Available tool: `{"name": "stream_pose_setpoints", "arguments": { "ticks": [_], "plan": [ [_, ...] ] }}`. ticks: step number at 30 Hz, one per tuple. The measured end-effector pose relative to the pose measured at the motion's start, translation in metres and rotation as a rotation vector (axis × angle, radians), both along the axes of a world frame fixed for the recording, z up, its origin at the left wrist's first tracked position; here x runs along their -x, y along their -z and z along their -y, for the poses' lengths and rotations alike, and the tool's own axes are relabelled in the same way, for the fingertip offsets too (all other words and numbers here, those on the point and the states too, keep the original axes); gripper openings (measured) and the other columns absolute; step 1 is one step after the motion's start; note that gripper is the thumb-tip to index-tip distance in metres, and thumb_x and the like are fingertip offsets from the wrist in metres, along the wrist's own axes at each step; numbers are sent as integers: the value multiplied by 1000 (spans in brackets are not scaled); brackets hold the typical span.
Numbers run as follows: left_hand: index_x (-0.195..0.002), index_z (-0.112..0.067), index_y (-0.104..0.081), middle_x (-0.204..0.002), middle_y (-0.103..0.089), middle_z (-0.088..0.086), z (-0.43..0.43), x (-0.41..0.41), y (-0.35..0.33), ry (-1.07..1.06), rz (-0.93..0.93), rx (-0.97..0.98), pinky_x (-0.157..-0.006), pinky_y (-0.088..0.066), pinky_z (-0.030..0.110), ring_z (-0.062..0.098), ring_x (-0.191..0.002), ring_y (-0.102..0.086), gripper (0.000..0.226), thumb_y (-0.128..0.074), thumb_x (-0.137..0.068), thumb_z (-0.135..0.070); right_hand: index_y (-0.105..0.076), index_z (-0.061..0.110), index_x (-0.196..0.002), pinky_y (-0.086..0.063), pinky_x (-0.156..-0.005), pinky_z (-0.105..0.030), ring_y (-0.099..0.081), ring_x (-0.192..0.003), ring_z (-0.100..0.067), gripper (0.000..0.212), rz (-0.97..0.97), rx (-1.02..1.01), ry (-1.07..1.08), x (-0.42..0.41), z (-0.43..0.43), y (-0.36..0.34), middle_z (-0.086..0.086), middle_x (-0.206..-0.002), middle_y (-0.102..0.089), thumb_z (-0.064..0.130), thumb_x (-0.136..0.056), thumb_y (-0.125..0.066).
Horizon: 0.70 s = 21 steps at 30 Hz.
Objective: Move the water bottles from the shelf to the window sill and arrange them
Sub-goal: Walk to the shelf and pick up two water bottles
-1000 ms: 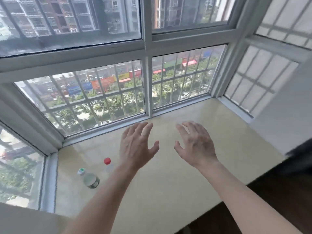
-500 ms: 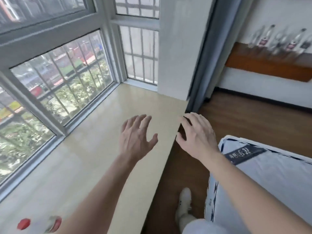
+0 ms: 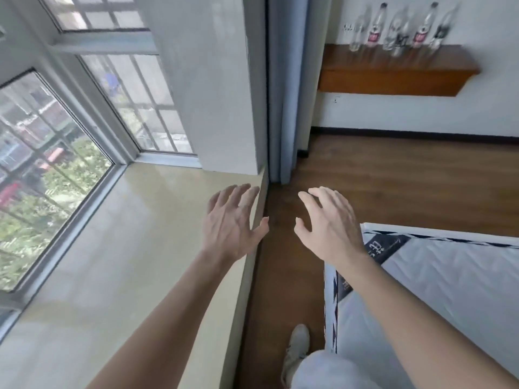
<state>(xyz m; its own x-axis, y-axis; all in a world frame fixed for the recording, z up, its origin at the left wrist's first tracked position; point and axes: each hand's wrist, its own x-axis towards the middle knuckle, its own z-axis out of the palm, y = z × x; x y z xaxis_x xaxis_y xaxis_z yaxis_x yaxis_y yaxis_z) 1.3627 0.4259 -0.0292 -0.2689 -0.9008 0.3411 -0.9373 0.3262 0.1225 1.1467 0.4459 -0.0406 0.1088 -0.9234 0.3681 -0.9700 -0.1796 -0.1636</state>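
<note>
Several clear water bottles (image 3: 398, 26) stand in a row on a wooden wall shelf (image 3: 393, 77) at the far upper right; two carry red labels. The pale yellow window sill (image 3: 126, 234) fills the lower left. My left hand (image 3: 233, 223) hovers over the sill's right edge, fingers spread and holding nothing. My right hand (image 3: 331, 226) floats over the wooden floor beside it, fingers loosely spread, also holding nothing. No bottle on the sill is in view.
A white pillar (image 3: 219, 80) and a blue-grey curtain (image 3: 286, 88) stand between sill and shelf. A white mattress (image 3: 449, 290) lies at lower right. Brown wooden floor (image 3: 393, 175) runs toward the shelf wall. My shoe (image 3: 297, 343) shows at the bottom.
The view has swung right, away from the window and the two bottles on the sill, bringing the shelf closer into view. Both hands stay open and raised.
</note>
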Motion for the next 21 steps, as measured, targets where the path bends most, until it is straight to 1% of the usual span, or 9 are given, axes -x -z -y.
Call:
{"name": "stream_pose_setpoints", "arguments": {
  "ticks": [4,8,12,16,21],
  "plan": [
    [-135,-20,-54,-135,-59,2,66,45,-1,18,-18,-27,-102,-39,43,28,-123,-54,61,-56,-83,-53,-63,12,-121,-43,-105,-44,-55,-116,-28,43,-5,-30,-1,38,62,3,-8,-117,-62,32,-82,-61],
    [-135,-23,-54,-136,-58,-2,127,91,-9,35,-34,-37,-103,-40,41,25,-124,-52,60,-53,-83,-53,-64,13,-119,-43,-104,-44,-56,-115,-28,42,3,-10,16,81,120,-3,-7,-117,-62,31,-81,-62],
    [-134,-23,-54,-136,-57,-4,169,125,-11,66,-25,-46,-101,-42,41,23,-123,-52,58,-50,-83,-52,-63,15,-120,-43,-104,-43,-54,-116,-26,42,20,-15,66,114,155,-2,-5,-118,-61,32,-81,-63],
    [-131,-22,-56,-134,-58,-3,211,154,-9,114,-30,-44,-100,-43,41,23,-122,-53,57,-53,-82,-51,-64,15,-118,-46,-101,-43,-56,-114,-26,42,28,-20,114,141,189,2,-6,-117,-62,31,-79,-66],
    [-136,-23,-54,-138,-56,-3,275,182,-4,152,-9,-86,-103,-44,44,23,-126,-51,61,-47,-84,-53,-65,15,-118,-46,-101,-43,-56,-117,-27,42,10,-19,167,167,243,4,-7,-118,-63,31,-79,-67]
  ]
}}
